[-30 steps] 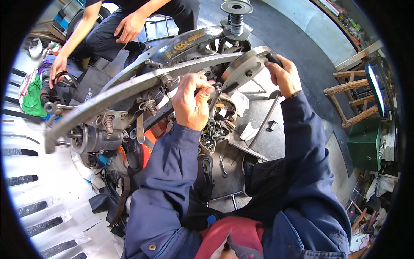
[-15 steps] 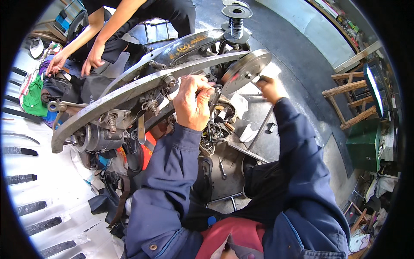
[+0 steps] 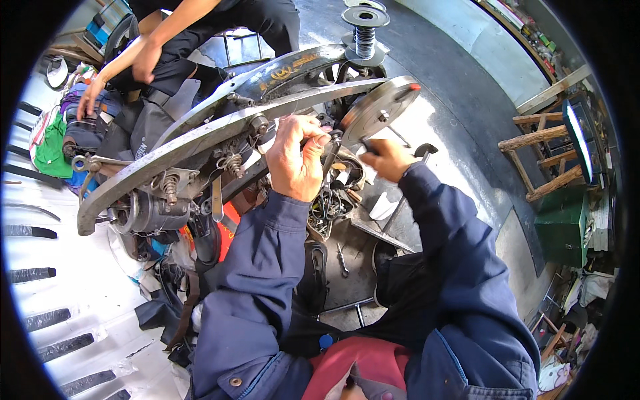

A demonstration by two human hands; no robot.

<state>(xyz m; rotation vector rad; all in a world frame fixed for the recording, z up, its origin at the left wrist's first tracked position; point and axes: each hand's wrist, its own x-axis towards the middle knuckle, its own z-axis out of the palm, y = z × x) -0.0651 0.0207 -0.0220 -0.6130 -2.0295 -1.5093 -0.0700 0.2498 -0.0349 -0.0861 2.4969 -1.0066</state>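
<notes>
A long-armed, hand-cranked machine, seemingly a cobbler's sewing machine point(image 3: 200, 130), stretches from the left to the middle of the view. At its right end is a metal handwheel point(image 3: 375, 117) with a red spot on its rim. My right hand point(image 3: 390, 160), slightly blurred, is closed around the dark crank handle point(image 3: 367, 145) at the wheel's lower edge. My left hand point(image 3: 297, 160) is pinched at the machine's head, beside a dark upright metal rod point(image 3: 331, 151). What its fingers hold is hidden.
A spool of dark thread point(image 3: 365, 40) stands on top of the machine. Below sits a bin of tangled small parts point(image 3: 333, 200), with a wrench point(image 3: 343, 260) nearer me. Another person's hands point(image 3: 87, 100) handle a dark bag at upper left. A wooden stool point(image 3: 547, 150) stands at right.
My right hand has moved down and left with the crank, and the wheel's red spot has turned to the upper right. My left hand stays almost still. The other person's hands have shifted.
</notes>
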